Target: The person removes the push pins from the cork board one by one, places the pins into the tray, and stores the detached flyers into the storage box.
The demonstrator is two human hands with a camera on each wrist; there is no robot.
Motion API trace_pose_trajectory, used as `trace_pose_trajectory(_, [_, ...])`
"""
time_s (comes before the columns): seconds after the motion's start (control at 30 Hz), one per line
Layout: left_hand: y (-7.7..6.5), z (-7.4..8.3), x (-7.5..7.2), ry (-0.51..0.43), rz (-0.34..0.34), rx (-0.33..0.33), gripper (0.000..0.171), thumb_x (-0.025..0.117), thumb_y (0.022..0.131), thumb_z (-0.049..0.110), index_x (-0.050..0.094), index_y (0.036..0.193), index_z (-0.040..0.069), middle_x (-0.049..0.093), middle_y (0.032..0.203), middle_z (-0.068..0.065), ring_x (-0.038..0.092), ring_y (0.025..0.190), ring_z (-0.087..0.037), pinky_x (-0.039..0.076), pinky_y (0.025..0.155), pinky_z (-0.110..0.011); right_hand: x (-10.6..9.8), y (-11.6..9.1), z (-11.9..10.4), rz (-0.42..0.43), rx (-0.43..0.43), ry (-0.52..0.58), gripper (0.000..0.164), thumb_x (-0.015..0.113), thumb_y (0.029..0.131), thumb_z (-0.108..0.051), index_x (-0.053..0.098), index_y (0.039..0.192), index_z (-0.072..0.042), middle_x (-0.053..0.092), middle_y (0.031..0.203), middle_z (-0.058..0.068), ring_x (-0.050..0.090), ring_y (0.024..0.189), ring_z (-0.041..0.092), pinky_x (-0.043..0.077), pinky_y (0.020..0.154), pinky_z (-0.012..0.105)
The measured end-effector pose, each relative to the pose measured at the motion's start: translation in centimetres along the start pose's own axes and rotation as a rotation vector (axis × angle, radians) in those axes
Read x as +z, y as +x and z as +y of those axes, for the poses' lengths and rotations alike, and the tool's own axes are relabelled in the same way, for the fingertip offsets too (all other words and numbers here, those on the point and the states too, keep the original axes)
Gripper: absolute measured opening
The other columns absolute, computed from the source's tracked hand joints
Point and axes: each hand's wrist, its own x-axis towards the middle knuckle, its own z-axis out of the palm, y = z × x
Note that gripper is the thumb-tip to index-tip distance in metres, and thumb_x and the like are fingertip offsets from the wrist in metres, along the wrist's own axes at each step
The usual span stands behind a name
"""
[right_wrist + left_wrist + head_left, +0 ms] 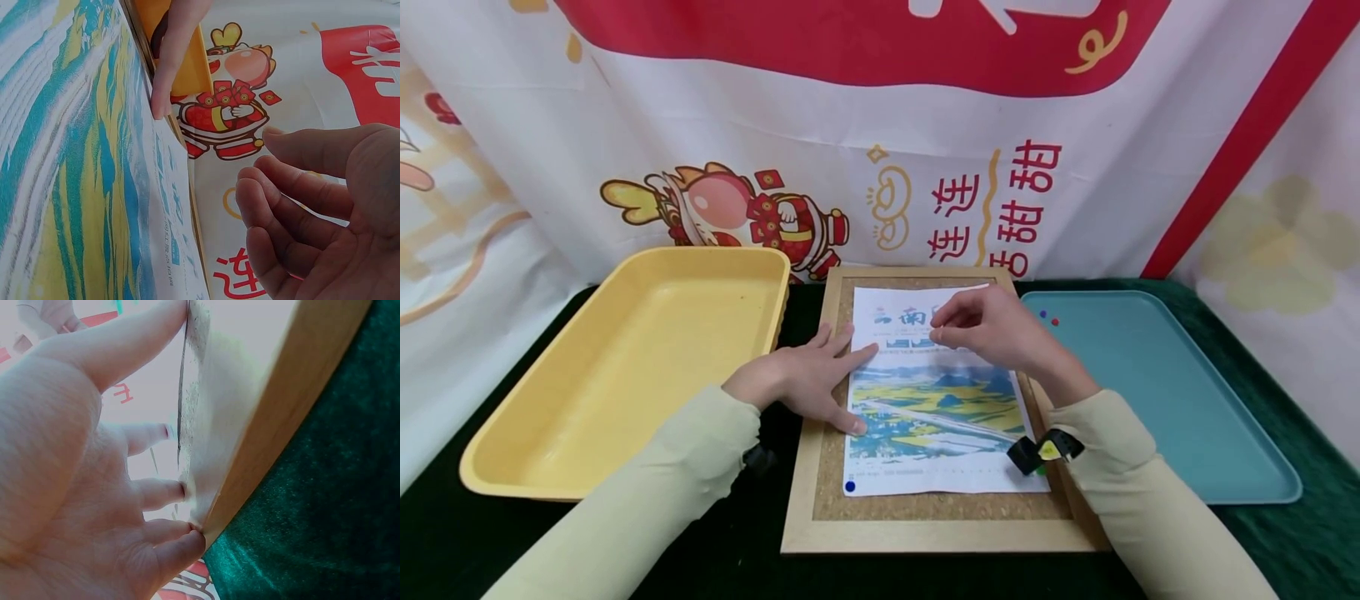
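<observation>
A printed sheet (940,417) with a blue, green and yellow landscape lies on a wood-framed cork board (943,508). A blue pushpin (850,487) marks its lower left corner and a green one (1042,471) its lower right, partly behind the right wrist's band. My left hand (811,379) rests spread on the board's left side, thumb and forefinger reaching onto the paper. Above the sheet's upper part hovers my right hand (988,329), fingers bent. The right wrist view shows a gap between its thumb (306,150) and fingers, with nothing visible between them.
To the left stands a deep yellow tray (625,260). A flat teal tray (1180,400) lies at the right, with a small blue pin (1042,314) and a red one (1056,322) near its far left corner. Dark green cloth (722,542) covers the table. A printed curtain (820,117) hangs behind.
</observation>
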Motion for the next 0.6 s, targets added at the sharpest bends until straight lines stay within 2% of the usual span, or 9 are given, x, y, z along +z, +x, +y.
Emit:
trace_pose_trajectory(0.4, [0.04, -0.06, -0.06, -0.002, 0.007, 0.008, 0.109, 0.074, 0.09, 0.067, 0.012, 0.172, 0.034, -0.01, 0.181, -0.01, -0.011, 0.166, -0.042, 0.018, 0.129, -0.069, 0.19, 0.01, 0.02, 0.003, -0.021, -0.013, 0.016, 0.078, 0.099, -0.021, 0.081, 0.112, -0.012, 0.075, 0.102, 0.005, 0.066, 0.09, 0.024, 0.055, 0.08, 0.036])
trace_pose_trajectory(0.6, [-0.04, -0.08, -0.07, -0.003, 0.009, 0.007, 0.109, 0.074, 0.09, 0.067, 0.012, 0.172, 0.034, -0.01, 0.181, -0.009, -0.011, 0.166, -0.042, 0.018, 0.129, -0.069, 0.32, -0.01, -0.17, 0.006, -0.014, -0.021, 0.012, 0.078, 0.099, -0.022, 0.081, 0.108, -0.016, 0.075, 0.101, 0.004, 0.066, 0.089, 0.023, 0.055, 0.079, 0.036])
